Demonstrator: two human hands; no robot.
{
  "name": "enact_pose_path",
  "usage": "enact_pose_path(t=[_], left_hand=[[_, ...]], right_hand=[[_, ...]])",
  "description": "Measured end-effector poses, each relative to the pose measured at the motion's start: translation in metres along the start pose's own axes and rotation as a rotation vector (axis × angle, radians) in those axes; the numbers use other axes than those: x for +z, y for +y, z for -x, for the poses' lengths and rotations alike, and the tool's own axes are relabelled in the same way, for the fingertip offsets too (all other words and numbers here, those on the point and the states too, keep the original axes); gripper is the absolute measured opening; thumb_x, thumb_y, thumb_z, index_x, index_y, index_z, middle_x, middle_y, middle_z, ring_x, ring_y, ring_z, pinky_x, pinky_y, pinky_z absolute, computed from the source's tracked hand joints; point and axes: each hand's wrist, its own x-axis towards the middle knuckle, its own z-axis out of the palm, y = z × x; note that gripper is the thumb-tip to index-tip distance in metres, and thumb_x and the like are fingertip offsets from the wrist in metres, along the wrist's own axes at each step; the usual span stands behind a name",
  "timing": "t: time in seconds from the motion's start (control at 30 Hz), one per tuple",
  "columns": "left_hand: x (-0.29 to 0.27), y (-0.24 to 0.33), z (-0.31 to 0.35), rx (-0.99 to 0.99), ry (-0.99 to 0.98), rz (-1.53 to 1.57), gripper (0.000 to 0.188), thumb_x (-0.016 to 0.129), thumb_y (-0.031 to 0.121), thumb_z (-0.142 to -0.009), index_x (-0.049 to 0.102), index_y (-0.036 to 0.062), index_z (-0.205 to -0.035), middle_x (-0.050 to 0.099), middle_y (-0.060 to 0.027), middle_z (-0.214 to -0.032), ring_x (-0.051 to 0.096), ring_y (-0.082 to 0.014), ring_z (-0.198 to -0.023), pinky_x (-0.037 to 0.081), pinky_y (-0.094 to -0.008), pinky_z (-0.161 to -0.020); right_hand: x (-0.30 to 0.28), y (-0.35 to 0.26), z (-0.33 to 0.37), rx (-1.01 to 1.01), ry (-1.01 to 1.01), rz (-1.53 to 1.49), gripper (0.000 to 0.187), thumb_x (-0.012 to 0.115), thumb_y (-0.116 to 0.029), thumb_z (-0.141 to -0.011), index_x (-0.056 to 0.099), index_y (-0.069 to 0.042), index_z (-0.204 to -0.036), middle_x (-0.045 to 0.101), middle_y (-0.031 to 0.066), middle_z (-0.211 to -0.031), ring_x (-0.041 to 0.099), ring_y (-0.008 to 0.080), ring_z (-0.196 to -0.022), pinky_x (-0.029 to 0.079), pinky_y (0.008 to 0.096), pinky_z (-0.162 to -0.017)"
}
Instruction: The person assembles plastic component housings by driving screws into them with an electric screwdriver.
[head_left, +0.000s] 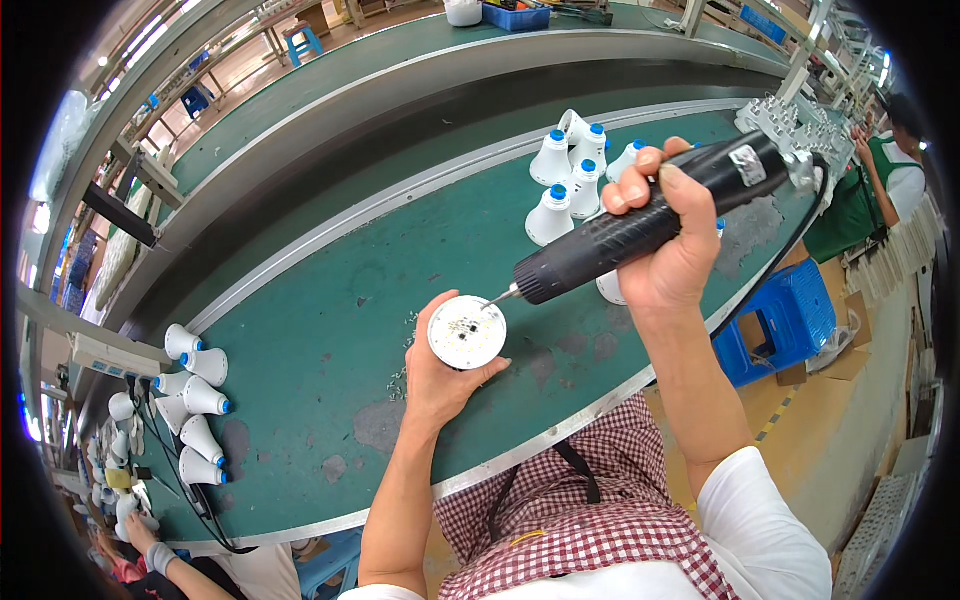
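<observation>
Left hand (440, 370) cupping upward, fingers curled closed, forearm rising from lower edge. Right hand (665, 235) fisting in tight grip, thumb on top, wrist tilting down-left, forearm bare.

A: Bulb housing (467, 331), body?
B: Hidden inside the left hand (440, 375); only the round board face shows. Parts on the board too small to tell.

A: Driver (640, 220), tip?
B: Bit too fine to see whether it sits in a screw. Its cord (770, 270) drops behind the table edge (560, 440).

A: White piece (610, 290) under the right hand (665, 230)?
B: Mostly covered by the hand; kind unclear.

A: Specks (400, 375) by the left wrist?
B: Too small to name.

A: Other people?
B: One at right (885, 170), partly cut off by the rim. An arm at lower left (160, 560), body out of view.
</observation>
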Motion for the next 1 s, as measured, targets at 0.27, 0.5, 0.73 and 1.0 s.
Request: enact_pose_path(t=[0.27,0.5,0.73,1.0], left_hand=[[0.0,0.006,0.001,0.034,-0.099,-0.17,0.071,0.07,-0.002,-0.054,0.04,0.0019,-0.118,0.057,-0.0075,-0.098,0.055,-0.0158,-0.092,0.042,-0.0275,-0.084],[-0.001,0.007,0.002,0.025,-0.132,-0.165,0.072,0.068,-0.003,-0.053,0.038,0.0022,-0.118,0.057,-0.0077,-0.097,0.055,-0.0163,-0.092,0.042,-0.0284,-0.083],[-0.001,0.006,0.002,-0.02,-0.151,-0.125,0.072,0.068,-0.003,-0.052,0.038,0.0023,-0.118,0.057,-0.0076,-0.096,0.055,-0.0163,-0.091,0.041,-0.0278,-0.083],[-0.002,0.009,0.004,-0.048,-0.187,-0.198,0.069,0.068,-0.002,-0.051,0.039,0.0016,-0.113,0.056,-0.0068,-0.093,0.054,-0.0161,-0.088,0.041,-0.0272,-0.081]], right_hand=[[0.003,0.023,0.002,0.092,0.009,0.021,0.024,0.056,-0.002,-0.072,0.047,-0.005,-0.094,0.051,0.0048,-0.076,0.053,0.0149,-0.06,0.045,0.0314,-0.057],[0.003,0.027,0.002,0.092,0.008,0.037,0.025,0.057,-0.002,-0.071,0.047,-0.004,-0.093,0.051,0.0058,-0.076,0.053,0.0153,-0.058,0.046,0.0319,-0.056],[0.001,0.026,0.004,0.102,-0.008,0.031,0.027,0.057,-0.001,-0.07,0.048,-0.003,-0.096,0.052,0.007,-0.076,0.054,0.0159,-0.059,0.047,0.0315,-0.055],[0.016,0.026,0.006,0.07,-0.07,0.099,0.029,0.056,0.002,-0.07,0.047,-0.001,-0.098,0.053,0.0092,-0.074,0.054,0.0166,-0.055,0.047,0.0316,-0.053]])
